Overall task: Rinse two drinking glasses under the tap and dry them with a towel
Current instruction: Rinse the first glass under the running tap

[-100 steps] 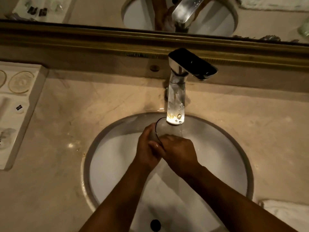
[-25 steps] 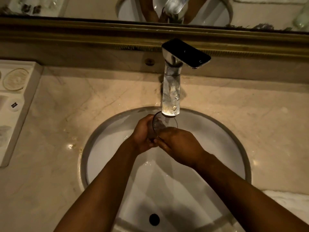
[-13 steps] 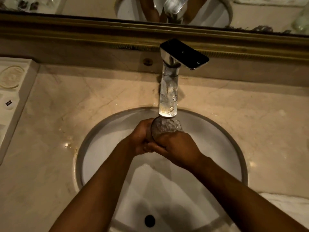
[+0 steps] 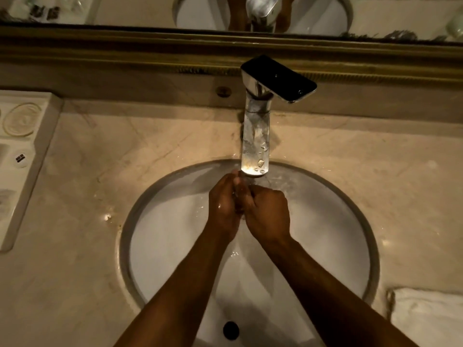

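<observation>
Both of my hands are pressed together over the white sink (image 4: pixel 160 246), directly below the spout of the chrome tap (image 4: pixel 255 144). My left hand (image 4: pixel 223 206) and my right hand (image 4: pixel 269 214) are closed around a clear drinking glass (image 4: pixel 239 194). Only a wet sliver of the glass shows between the fingers. Water runs from the spout onto the hands and splashes into the basin behind them. A white towel (image 4: pixel 426 319) lies on the counter at the lower right. No second glass is in view.
A white tray (image 4: pixel 22 156) with small toiletries sits on the marble counter (image 4: pixel 82 196) at the left. The tap's dark lever (image 4: pixel 278 78) sticks out toward the right. A gold-framed mirror (image 4: pixel 125 11) runs along the back wall. The sink has a dark hole (image 4: pixel 231 330) at its near side.
The glass's open rim showed under the spout before. Now my hands have closed tighter around it, hiding most of it, and more water splashes over them.
</observation>
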`<action>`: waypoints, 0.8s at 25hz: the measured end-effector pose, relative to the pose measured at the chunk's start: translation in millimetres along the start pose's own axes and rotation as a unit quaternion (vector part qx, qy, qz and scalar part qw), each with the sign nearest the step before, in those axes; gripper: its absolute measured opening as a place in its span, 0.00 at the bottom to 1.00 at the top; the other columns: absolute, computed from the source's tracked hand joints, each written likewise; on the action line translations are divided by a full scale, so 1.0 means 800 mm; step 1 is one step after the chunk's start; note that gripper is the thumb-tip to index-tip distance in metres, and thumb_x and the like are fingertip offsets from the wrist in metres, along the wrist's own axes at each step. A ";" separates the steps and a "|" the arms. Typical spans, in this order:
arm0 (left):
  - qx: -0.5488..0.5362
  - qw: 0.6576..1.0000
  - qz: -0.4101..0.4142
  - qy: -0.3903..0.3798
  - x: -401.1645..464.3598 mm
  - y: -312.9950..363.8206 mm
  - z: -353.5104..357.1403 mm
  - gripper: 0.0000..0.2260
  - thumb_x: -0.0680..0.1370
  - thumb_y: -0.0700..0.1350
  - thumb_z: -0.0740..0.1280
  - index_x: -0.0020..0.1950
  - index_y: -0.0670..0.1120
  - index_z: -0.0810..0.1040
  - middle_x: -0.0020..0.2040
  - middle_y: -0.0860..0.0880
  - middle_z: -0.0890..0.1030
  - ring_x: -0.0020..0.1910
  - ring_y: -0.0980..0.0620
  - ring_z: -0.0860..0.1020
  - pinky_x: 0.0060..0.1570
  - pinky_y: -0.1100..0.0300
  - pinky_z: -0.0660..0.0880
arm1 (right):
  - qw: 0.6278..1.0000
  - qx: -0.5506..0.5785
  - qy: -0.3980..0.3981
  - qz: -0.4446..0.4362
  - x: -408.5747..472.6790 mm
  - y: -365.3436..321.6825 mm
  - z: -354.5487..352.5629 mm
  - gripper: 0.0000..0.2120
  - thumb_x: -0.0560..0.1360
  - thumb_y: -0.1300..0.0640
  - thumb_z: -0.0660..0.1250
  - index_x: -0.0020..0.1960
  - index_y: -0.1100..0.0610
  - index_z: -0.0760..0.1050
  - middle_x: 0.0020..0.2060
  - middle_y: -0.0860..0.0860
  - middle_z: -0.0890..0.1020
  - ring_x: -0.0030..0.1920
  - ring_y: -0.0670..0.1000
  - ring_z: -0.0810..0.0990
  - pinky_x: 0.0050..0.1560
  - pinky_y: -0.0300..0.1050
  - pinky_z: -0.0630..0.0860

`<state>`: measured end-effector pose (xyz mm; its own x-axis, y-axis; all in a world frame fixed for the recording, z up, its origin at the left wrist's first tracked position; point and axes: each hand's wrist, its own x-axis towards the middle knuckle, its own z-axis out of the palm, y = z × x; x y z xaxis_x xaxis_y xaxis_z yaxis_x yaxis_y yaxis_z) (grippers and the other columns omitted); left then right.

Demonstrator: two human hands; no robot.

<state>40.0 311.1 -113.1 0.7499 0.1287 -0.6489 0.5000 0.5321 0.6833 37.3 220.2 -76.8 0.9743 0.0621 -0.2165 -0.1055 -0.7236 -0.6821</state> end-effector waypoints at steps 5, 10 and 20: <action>-0.026 0.999 -0.014 0.014 0.003 0.003 -0.008 0.16 0.82 0.47 0.65 0.58 0.36 0.82 0.51 0.38 0.82 0.50 0.43 0.83 0.49 0.57 0.81 | 0.996 -0.049 -0.011 -0.075 -0.007 -0.009 0.005 0.35 0.77 0.31 0.43 0.48 0.53 0.81 0.39 0.53 0.85 0.39 0.53 0.83 0.44 0.51 0.80; 0.065 0.975 -0.196 -0.080 0.025 0.035 -0.023 0.15 0.78 0.52 0.65 0.44 0.41 0.84 0.43 0.43 0.82 0.38 0.46 0.81 0.35 0.60 0.76 | 0.934 -0.146 -0.074 -0.317 0.003 0.021 -0.024 0.22 0.80 0.37 0.54 0.55 0.50 0.79 0.47 0.50 0.84 0.45 0.51 0.83 0.39 0.44 0.77; 0.023 0.984 -0.145 -0.098 0.018 0.022 -0.016 0.18 0.79 0.58 0.67 0.49 0.43 0.86 0.45 0.45 0.85 0.42 0.49 0.82 0.39 0.61 0.75 | 0.977 -0.120 0.008 -0.177 -0.003 0.024 -0.009 0.32 0.79 0.33 0.46 0.51 0.51 0.83 0.41 0.50 0.87 0.39 0.52 0.85 0.39 0.45 0.79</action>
<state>54.3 332.8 -114.5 0.6399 -0.1883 -0.7450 0.7205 0.4842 0.4965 34.4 201.5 -84.5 0.9445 0.3282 0.0164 0.2869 -0.7992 -0.5281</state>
